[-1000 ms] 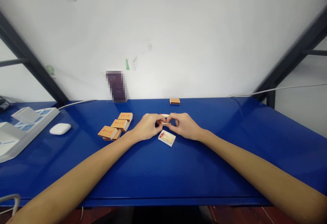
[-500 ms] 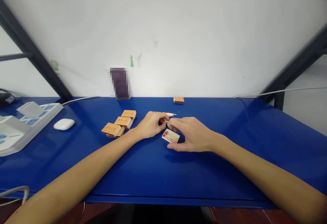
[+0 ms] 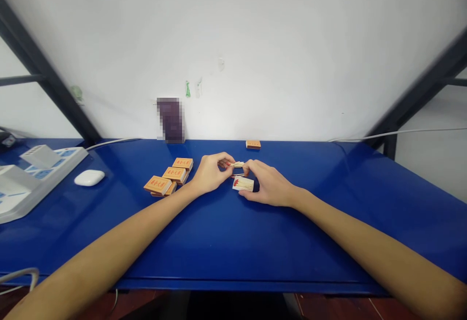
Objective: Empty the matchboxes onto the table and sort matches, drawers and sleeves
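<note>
My left hand pinches a small bundle of matches between thumb and fingertips, red heads toward the hand. Curled round an open white matchbox tray is my right hand. Its thumb lies along the tray's near edge, and its index finger is by the pale ends of the bundle. Matches with red heads lie inside the tray, heads to the left. A loose match or two shows just beyond the tray. How the other right fingers touch the tray is hidden.
Several orange matchboxes are stacked left of my left hand. Another orange matchbox lies at the back by the wall. A white rounded case and a white-and-blue plastic unit are on the left of the blue table.
The tray has turned straighter and shifted slightly away from me with my right hand. My left hand has raised its fingers, and a fuller bundle of matches shows in its pinch.
</note>
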`<state>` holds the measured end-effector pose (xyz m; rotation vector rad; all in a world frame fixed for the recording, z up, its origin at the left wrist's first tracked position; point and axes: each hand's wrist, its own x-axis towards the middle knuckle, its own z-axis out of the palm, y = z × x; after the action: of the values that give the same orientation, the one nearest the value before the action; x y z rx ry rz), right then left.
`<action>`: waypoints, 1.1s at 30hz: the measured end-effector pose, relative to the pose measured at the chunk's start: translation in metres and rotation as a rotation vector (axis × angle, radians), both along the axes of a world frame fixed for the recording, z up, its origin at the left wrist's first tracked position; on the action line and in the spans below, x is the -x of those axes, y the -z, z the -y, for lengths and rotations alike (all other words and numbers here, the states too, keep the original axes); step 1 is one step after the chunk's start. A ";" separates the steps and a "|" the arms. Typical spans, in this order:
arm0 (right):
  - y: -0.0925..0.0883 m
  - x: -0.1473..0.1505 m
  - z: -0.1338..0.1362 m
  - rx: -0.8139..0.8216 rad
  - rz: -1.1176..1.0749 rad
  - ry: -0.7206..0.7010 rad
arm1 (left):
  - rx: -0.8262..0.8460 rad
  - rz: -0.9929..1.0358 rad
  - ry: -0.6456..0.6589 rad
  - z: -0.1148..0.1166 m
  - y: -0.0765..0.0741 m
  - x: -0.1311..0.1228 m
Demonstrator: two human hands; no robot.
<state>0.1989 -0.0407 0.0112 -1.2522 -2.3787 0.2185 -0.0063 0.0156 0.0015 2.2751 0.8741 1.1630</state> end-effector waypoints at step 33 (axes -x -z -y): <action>0.011 -0.004 -0.006 0.015 -0.215 -0.180 | -0.103 -0.223 0.226 0.015 -0.003 -0.002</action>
<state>0.2029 -0.0348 0.0004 -0.9672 -2.3048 0.4056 -0.0045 0.0002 0.0048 2.5468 0.6250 0.8865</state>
